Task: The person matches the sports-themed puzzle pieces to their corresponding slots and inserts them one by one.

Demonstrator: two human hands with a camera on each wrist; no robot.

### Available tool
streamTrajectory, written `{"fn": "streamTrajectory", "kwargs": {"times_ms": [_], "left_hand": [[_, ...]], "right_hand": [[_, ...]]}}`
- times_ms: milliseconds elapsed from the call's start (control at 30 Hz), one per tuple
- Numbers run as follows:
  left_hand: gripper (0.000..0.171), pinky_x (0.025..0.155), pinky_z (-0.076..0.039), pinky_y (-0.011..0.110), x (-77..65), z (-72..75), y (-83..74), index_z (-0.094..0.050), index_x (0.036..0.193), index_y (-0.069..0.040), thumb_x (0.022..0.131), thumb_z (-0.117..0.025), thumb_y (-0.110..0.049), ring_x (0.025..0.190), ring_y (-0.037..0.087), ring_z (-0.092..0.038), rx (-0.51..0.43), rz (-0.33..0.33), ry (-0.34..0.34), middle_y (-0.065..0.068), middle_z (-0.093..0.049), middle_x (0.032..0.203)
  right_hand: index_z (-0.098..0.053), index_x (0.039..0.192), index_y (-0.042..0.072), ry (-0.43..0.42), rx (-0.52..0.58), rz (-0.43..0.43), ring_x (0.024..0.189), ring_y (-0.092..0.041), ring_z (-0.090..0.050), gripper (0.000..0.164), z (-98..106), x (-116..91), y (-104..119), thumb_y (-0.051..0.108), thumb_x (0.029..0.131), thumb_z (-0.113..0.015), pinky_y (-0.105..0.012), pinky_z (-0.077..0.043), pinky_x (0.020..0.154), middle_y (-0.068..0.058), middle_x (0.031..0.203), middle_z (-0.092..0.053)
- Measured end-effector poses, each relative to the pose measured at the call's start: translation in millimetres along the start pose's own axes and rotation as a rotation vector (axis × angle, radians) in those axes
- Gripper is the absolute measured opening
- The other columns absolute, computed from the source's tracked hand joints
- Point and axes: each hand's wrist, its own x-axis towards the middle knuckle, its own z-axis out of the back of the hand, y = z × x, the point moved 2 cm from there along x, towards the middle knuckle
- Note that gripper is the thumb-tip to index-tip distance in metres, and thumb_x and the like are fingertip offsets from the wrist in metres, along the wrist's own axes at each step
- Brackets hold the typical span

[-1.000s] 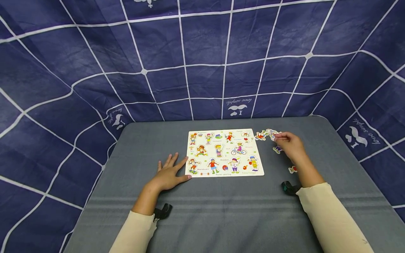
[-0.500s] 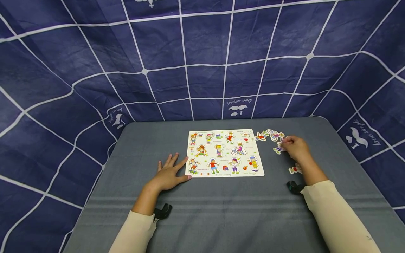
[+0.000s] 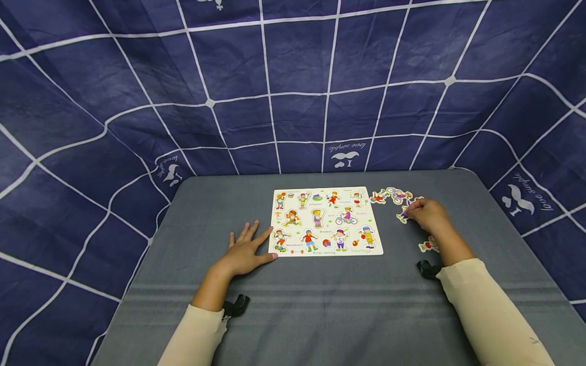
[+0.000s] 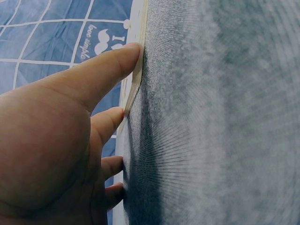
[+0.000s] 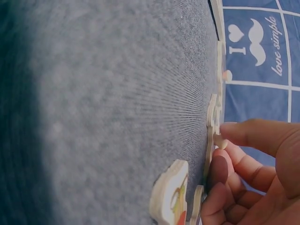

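My left hand (image 3: 244,254) lies spread on the table. Its thumb and a fingertip touch the left edge of a white puzzle board (image 3: 329,254) printed with children playing sports; the left wrist view shows the thumb (image 4: 112,65) against the board's side. Right of the board, my right hand (image 3: 429,216) pinches the small knob (image 5: 220,141) of a puzzle piece (image 3: 403,215) with a purple figure. That piece lies on the table, partly covered by the fingers. Just beyond it is a cyclist puzzle piece (image 3: 398,195).
A red puzzle piece (image 3: 379,196) lies by the board's upper right corner. Another puzzle piece (image 3: 427,245) sits below my right hand, near the wrist camera (image 3: 428,269). The grey table (image 3: 320,305) meets a blue gridded cloth (image 3: 293,117) behind and at the sides.
My right hand has let go of the cyclist piece and moved right and slightly nearer, to the knob of the purple-figure piece. The left hand and the board stay put.
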Motion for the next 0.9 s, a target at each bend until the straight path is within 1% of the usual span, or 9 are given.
{"fn": "streamTrajectory", "kwargs": {"times_ms": [67,167,333,500,733,900], "left_hand": [[0.083,0.119,0.005,0.073,0.5,-0.4,0.3,-0.028,0.160,-0.036,0.091,-0.061,-0.067,0.159,0.038,0.002,0.001,0.001,-0.002,0.011,-0.007,0.172],[0.083,0.119,0.005,0.073,0.7,-1.2,0.4,-0.028,0.160,-0.036,0.091,-0.061,-0.067,0.159,0.038,0.002,0.000,0.004,-0.001,0.011,-0.007,0.172],[0.083,0.119,0.006,0.073,1.0,-1.1,0.5,-0.027,0.160,-0.036,0.091,-0.061,-0.066,0.159,0.038,0.002,0.001,0.004,0.002,0.011,-0.007,0.172],[0.083,0.119,0.006,0.073,0.6,-0.2,0.0,-0.027,0.161,-0.035,0.092,-0.062,-0.065,0.159,0.038,0.002,-0.004,0.000,0.004,0.012,-0.006,0.172],[0.083,0.119,0.006,0.073,0.5,0.4,0.5,-0.027,0.161,-0.035,0.091,-0.062,-0.065,0.159,0.038,0.003,-0.007,0.000,0.007,0.012,-0.006,0.172],[0.083,0.119,0.006,0.073,1.1,-0.2,1.4,-0.027,0.160,-0.036,0.091,-0.061,-0.066,0.159,0.038,0.003,-0.003,0.000,0.005,0.011,-0.006,0.172]], "right_hand": [[-0.067,0.099,-0.005,0.006,-0.023,0.007,0.067,-0.013,-0.052,0.025,-0.3,-0.1,0.4,0.018,0.090,-0.067,-0.028,-0.039,0.062,-0.015,0.084,-0.070],[-0.067,0.101,-0.005,0.023,-0.038,0.003,0.070,-0.015,-0.053,0.025,-0.9,-0.6,0.5,0.019,0.091,-0.066,-0.029,-0.038,0.065,-0.019,0.090,-0.070],[-0.066,0.101,-0.005,0.015,-0.038,0.000,0.069,-0.015,-0.052,0.026,-1.2,-0.6,-0.7,0.019,0.092,-0.065,-0.029,-0.038,0.065,-0.020,0.090,-0.070],[-0.067,0.099,-0.004,-0.005,-0.031,0.005,0.068,-0.014,-0.052,0.025,-2.1,-1.2,-0.8,0.019,0.091,-0.066,-0.029,-0.038,0.064,-0.018,0.086,-0.069],[-0.068,0.097,-0.004,-0.011,-0.013,0.001,0.066,-0.013,-0.050,0.023,-1.8,-3.8,1.4,0.019,0.091,-0.068,-0.029,-0.038,0.063,-0.008,0.079,-0.067],[-0.068,0.099,-0.005,-0.009,0.015,-0.011,0.066,-0.011,-0.051,0.024,-1.3,-6.2,2.8,0.019,0.092,-0.067,-0.028,-0.039,0.062,-0.006,0.079,-0.068]]}}
